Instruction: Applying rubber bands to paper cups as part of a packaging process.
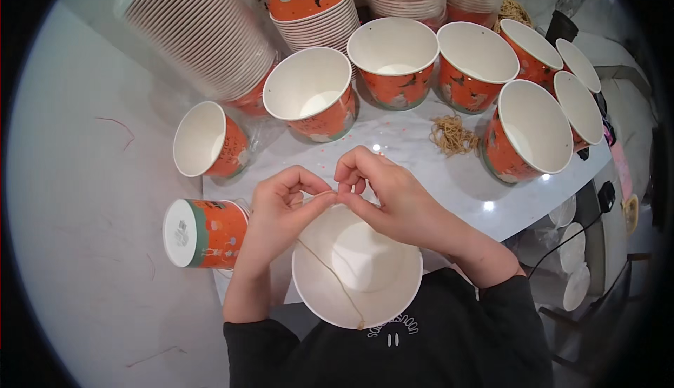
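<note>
A white-lined paper bucket [357,262] stands close against my body, its mouth tipped up toward me. A thin tan string [324,267] is fastened at its near rim and crosses the opening up to my left hand [288,204]. That hand pinches the string between thumb and forefinger above the far rim. My right hand [386,195] meets it there with thumb and fingertips closed together on the string; the exact grip is partly hidden by the fingers.
Several orange printed buckets [309,93] stand in an arc beyond my hands. One bucket [207,233] lies on its side at left. A tangle of tan strings [453,135] rests on the table [400,142]. Nested bucket stacks [200,34], some plastic-wrapped, stand at the back.
</note>
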A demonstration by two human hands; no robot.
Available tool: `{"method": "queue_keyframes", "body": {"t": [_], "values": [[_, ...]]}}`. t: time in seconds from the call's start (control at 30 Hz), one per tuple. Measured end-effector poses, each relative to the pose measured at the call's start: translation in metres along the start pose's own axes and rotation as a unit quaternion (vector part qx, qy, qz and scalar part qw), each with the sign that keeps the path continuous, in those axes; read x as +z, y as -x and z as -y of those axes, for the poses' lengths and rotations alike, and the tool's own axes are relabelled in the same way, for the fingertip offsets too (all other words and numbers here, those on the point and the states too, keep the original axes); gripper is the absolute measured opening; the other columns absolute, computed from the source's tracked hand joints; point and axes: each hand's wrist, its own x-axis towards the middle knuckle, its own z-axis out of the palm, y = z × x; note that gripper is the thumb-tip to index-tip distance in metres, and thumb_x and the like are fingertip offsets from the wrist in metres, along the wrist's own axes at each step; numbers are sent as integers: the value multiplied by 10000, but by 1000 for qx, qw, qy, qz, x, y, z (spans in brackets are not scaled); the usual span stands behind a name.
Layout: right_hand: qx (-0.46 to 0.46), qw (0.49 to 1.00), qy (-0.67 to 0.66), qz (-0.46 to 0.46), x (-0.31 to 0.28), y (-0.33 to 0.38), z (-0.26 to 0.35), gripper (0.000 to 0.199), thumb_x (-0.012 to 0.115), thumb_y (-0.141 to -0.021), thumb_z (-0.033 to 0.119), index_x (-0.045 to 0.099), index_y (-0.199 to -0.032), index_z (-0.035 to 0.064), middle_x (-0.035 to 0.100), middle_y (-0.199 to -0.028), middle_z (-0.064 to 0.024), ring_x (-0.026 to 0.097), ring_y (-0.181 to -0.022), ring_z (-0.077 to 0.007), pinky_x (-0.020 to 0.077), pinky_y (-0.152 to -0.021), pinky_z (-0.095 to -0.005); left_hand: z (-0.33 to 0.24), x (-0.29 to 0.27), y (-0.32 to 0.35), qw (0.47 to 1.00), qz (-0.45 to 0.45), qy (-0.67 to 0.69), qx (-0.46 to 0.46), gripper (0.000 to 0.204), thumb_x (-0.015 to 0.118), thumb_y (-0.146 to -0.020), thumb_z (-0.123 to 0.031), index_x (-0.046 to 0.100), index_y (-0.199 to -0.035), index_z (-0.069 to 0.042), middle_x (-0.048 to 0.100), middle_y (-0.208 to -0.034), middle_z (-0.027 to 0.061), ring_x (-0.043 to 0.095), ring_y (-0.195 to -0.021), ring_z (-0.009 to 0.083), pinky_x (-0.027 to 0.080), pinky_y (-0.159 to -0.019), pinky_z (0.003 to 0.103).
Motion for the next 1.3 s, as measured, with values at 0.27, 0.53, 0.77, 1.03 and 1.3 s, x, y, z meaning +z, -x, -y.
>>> {"method": "queue_keyframes", "body": {"t": [0.27,0.53,0.77,1.03,1.3], "values": [[-48,998,49,-3,2,-5,8,232,688,-887,25,522,-1050,27,652,-906,-122,657,-905,-297,526,-757,-417,-1,-4,-2,996,39,81,22,214,788,-852,4,680,-1030,52,725,-992,61,663,-923,88,511,-801,216],[-54,998,45,-1,7,-3,7,268,685,-829,-7,522,-1036,41,641,-869,-95,648,-869,-292,524,-734,-409,-11,-9,-2,998,53,25,0,213,751,-865,-4,718,-1064,64,730,-965,51,645,-913,74,510,-806,234],[-84,988,131,-10,5,-1,12,222,689,-767,1,552,-934,50,635,-832,-90,626,-818,-290,508,-723,-421,-18,-17,-4,994,99,-28,-46,178,730,-850,-65,752,-991,42,725,-851,23,616,-790,42,478,-686,220],[-105,983,148,-15,8,5,13,155,718,-771,41,612,-880,67,645,-813,-87,634,-812,-287,511,-753,-422,-10,-23,-17,956,150,131,-217,122,748,-806,-56,728,-924,-31,756,-843,40,524,-614,4,333,-515,199],[-52,998,46,-4,6,-2,10,167,730,-803,28,598,-906,33,666,-843,-114,682,-811,-284,538,-690,-387,-13,-24,-13,958,152,92,-223,142,755,-819,-73,728,-952,-30,763,-866,28,605,-675,13,369,-551,193]]}}
